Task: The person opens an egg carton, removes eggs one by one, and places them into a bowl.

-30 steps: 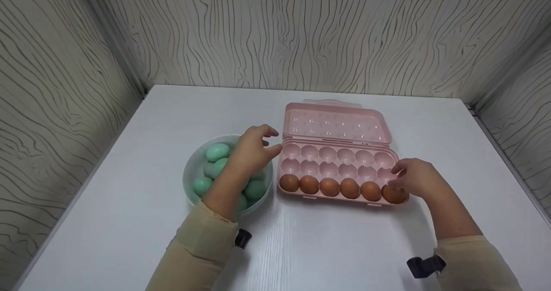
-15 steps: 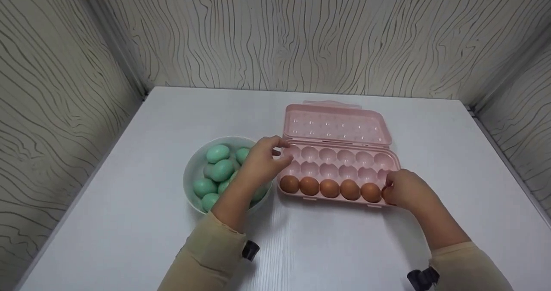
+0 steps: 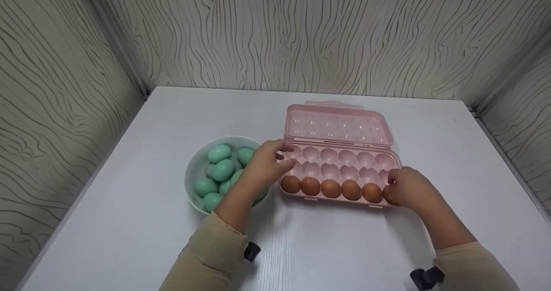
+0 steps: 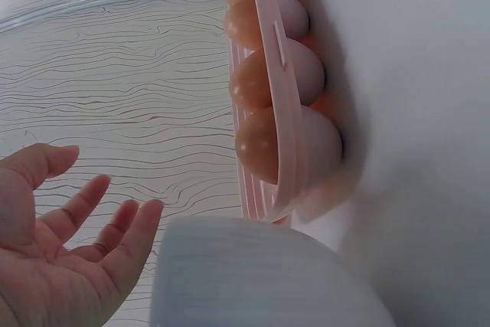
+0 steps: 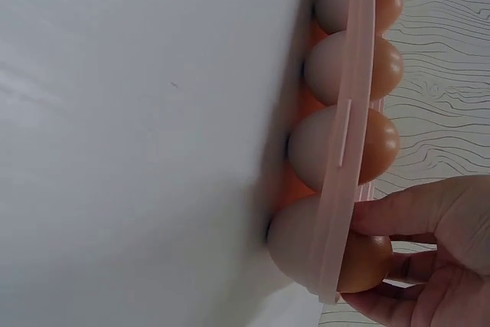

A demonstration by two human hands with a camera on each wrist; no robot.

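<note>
The pink egg carton (image 3: 340,127) lies with its lid up, brown eggs (image 3: 330,188) filling its front row; the two rows behind hold no eggs. My right hand (image 3: 411,190) pinches the brown egg (image 5: 369,262) at the front row's right end between thumb and fingers, as the right wrist view shows. That egg sits in its cup. My left hand (image 3: 267,164) hovers over the carton's left end and the bowl's right side, fingers loosely bent with nothing between them. In the left wrist view the left hand is apart from the carton and the bowl (image 4: 245,281).
Left of the carton stands a white bowl with several green eggs (image 3: 223,170); the left forearm hides part of it. Both stand on a white table (image 3: 327,248). Wood-patterned panels (image 3: 275,37) rise behind and at both sides.
My right hand has come down and left onto the end brown egg and its fingers have closed on it. My left hand has shifted slightly right and toward me, uncovering more green eggs.
</note>
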